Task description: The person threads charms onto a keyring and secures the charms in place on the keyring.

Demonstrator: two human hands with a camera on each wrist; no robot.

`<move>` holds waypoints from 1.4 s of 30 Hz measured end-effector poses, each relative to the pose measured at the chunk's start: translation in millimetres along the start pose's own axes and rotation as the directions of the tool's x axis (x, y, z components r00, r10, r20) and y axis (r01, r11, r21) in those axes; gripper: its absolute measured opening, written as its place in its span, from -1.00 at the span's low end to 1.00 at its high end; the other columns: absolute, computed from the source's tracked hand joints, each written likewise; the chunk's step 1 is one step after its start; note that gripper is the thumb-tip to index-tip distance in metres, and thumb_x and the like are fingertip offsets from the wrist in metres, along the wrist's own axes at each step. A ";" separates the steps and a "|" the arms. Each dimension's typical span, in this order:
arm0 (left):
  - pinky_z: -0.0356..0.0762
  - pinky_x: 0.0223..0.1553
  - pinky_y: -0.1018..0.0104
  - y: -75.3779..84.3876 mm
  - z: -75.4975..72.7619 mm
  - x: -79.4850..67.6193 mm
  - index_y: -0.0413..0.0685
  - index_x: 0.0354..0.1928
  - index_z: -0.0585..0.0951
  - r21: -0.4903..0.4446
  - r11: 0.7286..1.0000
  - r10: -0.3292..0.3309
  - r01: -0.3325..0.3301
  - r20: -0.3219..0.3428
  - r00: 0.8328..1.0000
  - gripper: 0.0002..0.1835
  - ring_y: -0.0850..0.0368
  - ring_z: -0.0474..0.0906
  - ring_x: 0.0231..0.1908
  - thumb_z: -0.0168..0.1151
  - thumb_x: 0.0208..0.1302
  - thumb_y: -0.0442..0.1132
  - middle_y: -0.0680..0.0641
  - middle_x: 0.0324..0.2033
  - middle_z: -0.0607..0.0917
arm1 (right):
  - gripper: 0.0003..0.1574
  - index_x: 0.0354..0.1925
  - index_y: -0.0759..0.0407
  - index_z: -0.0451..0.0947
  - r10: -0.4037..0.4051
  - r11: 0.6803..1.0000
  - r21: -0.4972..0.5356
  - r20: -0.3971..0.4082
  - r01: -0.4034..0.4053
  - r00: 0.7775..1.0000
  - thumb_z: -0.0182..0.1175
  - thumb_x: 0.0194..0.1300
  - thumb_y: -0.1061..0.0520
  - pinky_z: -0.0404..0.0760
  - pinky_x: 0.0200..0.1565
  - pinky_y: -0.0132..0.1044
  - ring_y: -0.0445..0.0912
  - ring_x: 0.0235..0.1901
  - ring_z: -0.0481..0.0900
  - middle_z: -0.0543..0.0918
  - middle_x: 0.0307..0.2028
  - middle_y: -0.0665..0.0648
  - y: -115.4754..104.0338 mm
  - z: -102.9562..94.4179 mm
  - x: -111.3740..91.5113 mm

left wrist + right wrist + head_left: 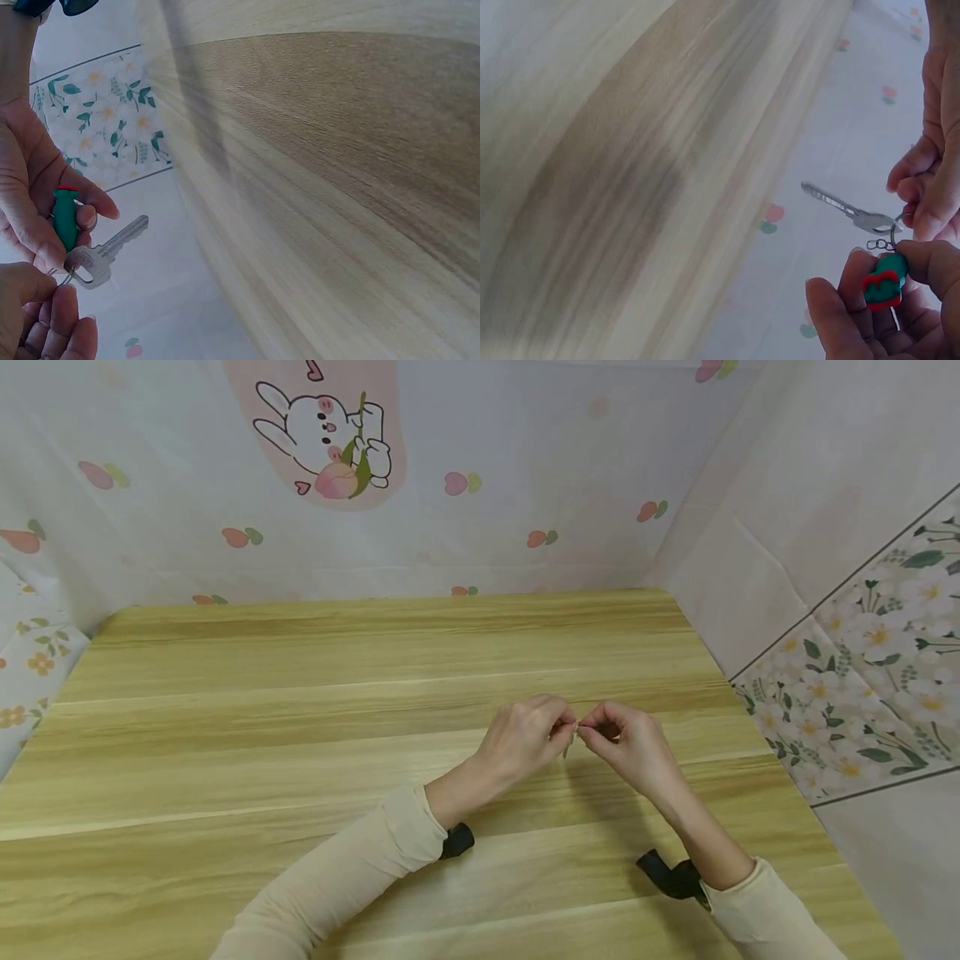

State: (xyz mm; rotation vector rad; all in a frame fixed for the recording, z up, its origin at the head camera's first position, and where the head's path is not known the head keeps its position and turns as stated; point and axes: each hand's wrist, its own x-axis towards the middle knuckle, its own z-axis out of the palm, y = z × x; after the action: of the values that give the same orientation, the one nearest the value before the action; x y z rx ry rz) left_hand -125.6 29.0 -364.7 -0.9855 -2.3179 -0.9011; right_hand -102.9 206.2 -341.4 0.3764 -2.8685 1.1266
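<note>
A silver key (120, 244) hangs from a thin metal split ring (893, 234), its blade pointing away from the fingers. My left hand (519, 739) pinches the ring between thumb and forefinger. Facing it, my right hand (633, 745) grips a small green charm with red trim (885, 283) close to the ring. A short piece of chain (877, 244) shows beside the charm in the right wrist view. Both hands meet above the wooden table (300, 718), fingertips nearly touching. In the head view the key is tiny and the charm is hidden by fingers.
Black wrist-worn devices (670, 875) sit under both forearms. A pale curtain with fruit and rabbit prints (525, 460) stands behind the table, and a floral-patterned panel (862, 677) borders the right side.
</note>
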 end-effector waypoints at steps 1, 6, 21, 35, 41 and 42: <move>0.29 -0.58 0.67 -0.3 0.1 0.0 -0.12 -0.43 0.66 -0.005 1.000 0.000 0.000 -0.005 1.000 -0.93 0.31 0.51 -0.59 0.31 0.14 -0.42 0.02 -0.54 0.70 | -0.94 -0.33 0.29 0.59 0.004 1.000 0.010 0.002 -0.004 1.000 0.24 0.30 0.28 0.50 -0.48 -0.45 -0.34 -0.48 0.53 0.71 -0.40 0.20 0.6 0.0 0.0; 0.38 -0.54 0.65 -0.4 -0.9 -0.1 -0.11 -0.43 0.66 -0.004 1.000 -0.007 0.007 0.028 1.000 -0.94 0.30 0.57 -0.54 0.33 0.15 -0.40 0.02 -0.51 0.72 | -0.95 -0.35 0.29 0.59 -0.017 1.000 -0.004 -0.021 0.017 1.000 0.24 0.28 0.31 0.51 -0.47 -0.46 -0.34 -0.48 0.51 0.70 -0.41 0.17 2.3 1.5 -1.4; 0.20 -0.60 0.62 2.6 -4.6 -0.1 -0.07 -0.48 0.65 0.020 0.999 -0.050 0.048 0.121 0.991 -0.89 0.32 0.42 -0.60 0.30 0.18 -0.38 0.05 -0.58 0.64 | -0.79 -0.48 0.18 0.54 -0.292 0.912 -0.337 -0.132 0.234 0.947 0.32 0.11 0.42 0.46 -0.52 -0.42 -0.15 -0.52 0.51 0.62 -0.48 0.11 -3.6 11.1 -4.4; 0.30 -0.51 0.68 -0.2 -3.0 -4.5 -0.11 -0.43 0.65 -0.194 0.966 -0.159 0.169 0.065 0.985 -0.93 0.28 0.53 -0.54 0.33 0.20 -0.37 0.00 -0.51 0.69 | -0.96 -0.36 0.30 0.59 -0.068 0.998 0.003 -0.055 0.068 0.996 0.24 0.26 0.34 0.43 -0.52 -0.47 -0.33 -0.55 0.39 0.67 -0.46 0.17 -1.2 6.6 -0.2; 0.30 -0.51 0.68 -0.4 -4.2 -3.5 -0.08 -0.43 0.68 -0.123 0.978 -0.152 0.171 0.145 0.978 -0.94 0.29 0.58 -0.51 0.33 0.17 -0.35 0.03 -0.51 0.71 | -0.84 -0.44 0.18 0.58 -0.163 0.971 -0.189 -0.076 0.146 0.984 0.27 0.18 0.40 0.50 -0.44 -0.46 -0.26 -0.49 0.48 0.66 -0.47 0.07 -4.3 8.0 -2.5; 0.30 -0.52 0.68 -0.5 -4.7 -2.9 -0.07 -0.43 0.69 -0.109 0.979 -0.152 0.171 0.163 0.975 -0.95 0.28 0.59 -0.51 0.32 0.17 -0.34 0.04 -0.51 0.72 | -0.81 -0.45 0.16 0.57 -0.206 0.953 -0.245 -0.083 0.180 0.975 0.28 0.16 0.41 0.50 -0.45 -0.45 -0.25 -0.49 0.49 0.65 -0.48 0.06 -4.8 8.9 -2.8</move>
State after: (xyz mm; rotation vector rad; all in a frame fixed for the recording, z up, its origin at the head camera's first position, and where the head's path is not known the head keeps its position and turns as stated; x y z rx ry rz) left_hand -123.4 24.0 -363.4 -0.9558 -2.5289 -1.0772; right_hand -98.6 197.4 -345.0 0.5502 -2.7552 0.7397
